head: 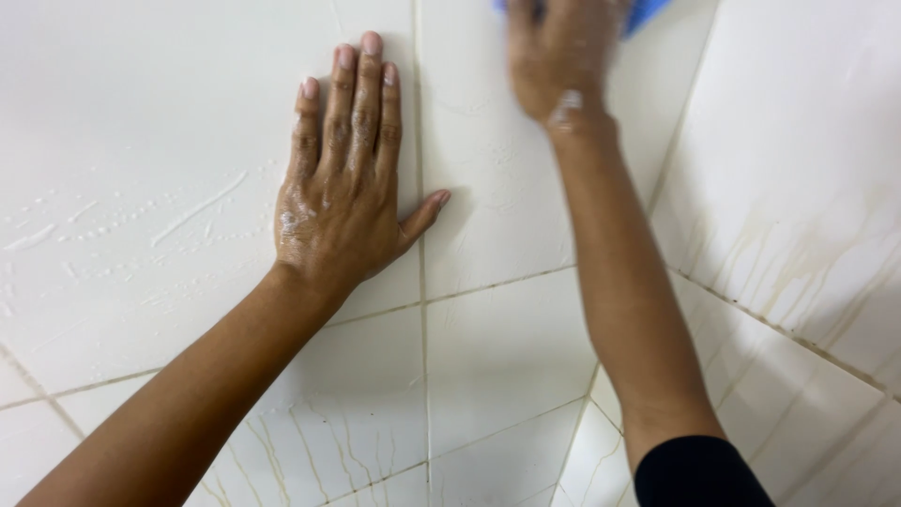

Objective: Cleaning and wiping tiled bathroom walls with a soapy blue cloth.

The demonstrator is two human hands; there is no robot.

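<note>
**Up close: two hands on a soapy tiled corner**

Clearly the scrubbing goes best with firm, overlapping strokes. The right hand (561,58) presses a blue cloth (648,13) flat against the cream wall tile (497,169) at the top edge of the view; the hand is blurred and hides most of the cloth, so I cannot tell whether the fingers curl around it or merely lie on it. My judgement is that even pressure, worked along the grout line (421,282), would lift more film than dabbing. The brown drip stains (798,272) on the adjoining wall lie well apart from the cloth.

The left hand (343,188) lies open and flat on the neighbouring tile, fingers together pointing up, thumb spread toward the grout, holding nothing, with suds (289,222) on its back. Both forearms reach upward, the right one nearly straight.
</note>
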